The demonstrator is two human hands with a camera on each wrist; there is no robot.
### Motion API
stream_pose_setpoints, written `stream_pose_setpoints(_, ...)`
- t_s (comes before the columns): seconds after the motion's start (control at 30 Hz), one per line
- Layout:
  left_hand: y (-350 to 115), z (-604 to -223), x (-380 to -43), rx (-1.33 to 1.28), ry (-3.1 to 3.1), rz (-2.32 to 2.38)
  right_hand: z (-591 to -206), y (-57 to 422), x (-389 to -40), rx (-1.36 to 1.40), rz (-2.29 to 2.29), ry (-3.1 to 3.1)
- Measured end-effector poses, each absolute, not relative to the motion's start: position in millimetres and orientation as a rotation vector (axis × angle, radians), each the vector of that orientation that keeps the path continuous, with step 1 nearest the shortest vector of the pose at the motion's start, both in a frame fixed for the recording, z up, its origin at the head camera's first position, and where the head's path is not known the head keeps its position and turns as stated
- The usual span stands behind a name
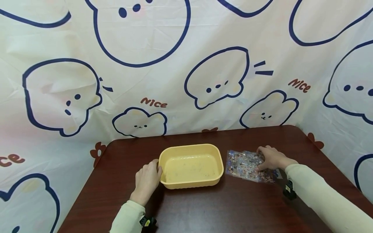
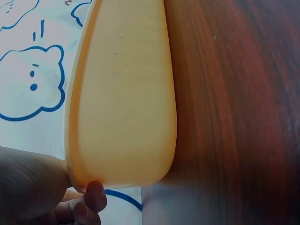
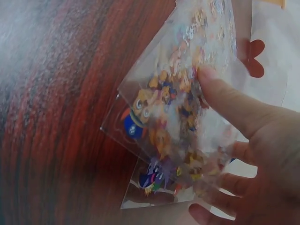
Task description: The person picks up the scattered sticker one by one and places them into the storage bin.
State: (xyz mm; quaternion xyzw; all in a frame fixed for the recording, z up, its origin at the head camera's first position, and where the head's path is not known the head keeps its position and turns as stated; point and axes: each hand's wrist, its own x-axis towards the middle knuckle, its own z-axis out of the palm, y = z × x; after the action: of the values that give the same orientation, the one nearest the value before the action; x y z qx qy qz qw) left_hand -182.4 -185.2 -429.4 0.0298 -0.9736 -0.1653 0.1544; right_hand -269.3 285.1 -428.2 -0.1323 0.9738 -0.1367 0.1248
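- right hand [image 1: 271,158]: gripping the clear cartoon-sticker packets [image 1: 242,165], thumb laid across the upper face and fingers bent at the edge (the fingertips are partly lost behind the layers, so their exact hold cannot be told).
- left hand [image 1: 147,179]: fingers curled about the rim of the yellow plastic basin [image 1: 190,168], at its left end.
- clear cartoon-sticker packets: overlapping, their corners fanned out of line, just beside the basin's right end and outside it; a blue-capped character and a purple one show near the corners.
- yellow plastic basin: upright, with faint marks on its floor and no packet inside.
- dark wood-grain table [image 1: 204,210]: bears both basin and packets; its surface runs clear between the two forearms.
- printed cloth [image 1: 175,81]: hangs behind the table, with blue-outlined animal figures and the word "nice".
- step in hand (a judgement): the packets are being secured by one hand while the other steadies the basin.
- next move (likewise judged): raising the packets calls for a pinch that takes in every slippery layer, with the basin held steady.
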Motion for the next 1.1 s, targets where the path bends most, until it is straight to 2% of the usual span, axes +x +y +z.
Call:
stream_pose_setpoints(0.37,-185.4,-428.9,-182.5,0.087,-2.794,-0.473,-427.3,289.6,-272.8,-0.367,-0.514,2.916)
stream_pose_setpoints(0.63,-186.1,-429.0,-183.4,0.077,-2.792,-0.466,-424.7,288.5,-271.9,-0.381,-0.44,3.001)
stream_pose_setpoints(1.1,-185.3,-428.2,-181.4,0.081,-2.782,-0.481,-423.7,285.9,-271.9,-0.306,-0.511,2.888)
